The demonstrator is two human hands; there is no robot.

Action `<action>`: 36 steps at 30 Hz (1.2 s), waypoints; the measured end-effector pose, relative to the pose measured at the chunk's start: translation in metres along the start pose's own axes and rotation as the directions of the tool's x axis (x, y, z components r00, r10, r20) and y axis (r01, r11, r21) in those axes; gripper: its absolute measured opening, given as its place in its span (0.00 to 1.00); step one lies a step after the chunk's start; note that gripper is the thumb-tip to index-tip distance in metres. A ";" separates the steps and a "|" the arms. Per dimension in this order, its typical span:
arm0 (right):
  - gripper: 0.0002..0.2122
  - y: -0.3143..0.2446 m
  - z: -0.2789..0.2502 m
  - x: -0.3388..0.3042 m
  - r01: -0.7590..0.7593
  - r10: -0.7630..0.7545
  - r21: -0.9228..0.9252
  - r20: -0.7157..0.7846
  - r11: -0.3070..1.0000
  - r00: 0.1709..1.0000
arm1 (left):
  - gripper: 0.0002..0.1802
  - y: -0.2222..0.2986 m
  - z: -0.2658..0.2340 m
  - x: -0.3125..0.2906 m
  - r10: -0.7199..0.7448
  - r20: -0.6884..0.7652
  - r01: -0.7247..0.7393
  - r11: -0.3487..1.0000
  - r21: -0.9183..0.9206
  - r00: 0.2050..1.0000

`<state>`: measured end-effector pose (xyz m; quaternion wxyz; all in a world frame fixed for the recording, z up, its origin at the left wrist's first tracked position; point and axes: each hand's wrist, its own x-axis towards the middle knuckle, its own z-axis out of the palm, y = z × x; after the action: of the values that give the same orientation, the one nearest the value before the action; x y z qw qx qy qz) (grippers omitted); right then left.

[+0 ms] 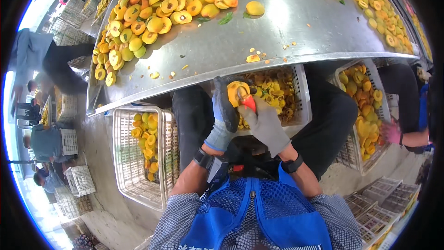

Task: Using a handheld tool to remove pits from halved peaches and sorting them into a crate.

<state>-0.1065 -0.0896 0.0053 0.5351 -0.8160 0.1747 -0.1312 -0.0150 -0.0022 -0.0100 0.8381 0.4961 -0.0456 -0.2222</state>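
Note:
My left hand [223,121], in a grey-blue glove with dark fingers, is closed round a yellow peach half [234,91], its cut face turned toward my other hand. In my right hand [266,127], gloved in grey, is a small pitting knife with a red handle [249,103]. Its metal tip meets the middle of the peach half, where the stone would sit. Both hands are over a white crate [303,95] between my knees, which holds yellow peach scraps [277,88].
A metal table [222,41] ahead carries heaps of halved peaches [152,9]. By my left leg stands a white basket [121,153] with peach halves; another crate [358,146] is at the right, near a co-worker's pink-gloved hand [392,132]. Stacked crates [384,203] stand lower right.

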 end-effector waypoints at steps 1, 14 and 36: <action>0.15 0.005 0.005 0.000 0.004 -0.004 -0.029 0.003 1.000 1.000 | 0.29 0.001 0.001 -0.001 0.004 0.053 -0.002 0.999 -0.035 0.999; 0.12 0.009 0.000 0.002 0.016 -0.013 -0.036 0.103 0.999 0.995 | 0.16 0.002 0.007 0.000 0.129 0.022 -0.131 0.968 0.215 0.991; 0.14 0.020 0.010 0.001 -0.088 0.050 0.210 0.180 0.974 0.982 | 0.15 -0.003 -0.009 0.028 0.037 0.168 -0.111 0.885 0.453 0.985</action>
<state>-0.1044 -0.0893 -0.0169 0.6385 -0.7543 0.1405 -0.0594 0.0122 -0.0082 -0.0211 0.6984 0.6598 -0.1805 -0.2105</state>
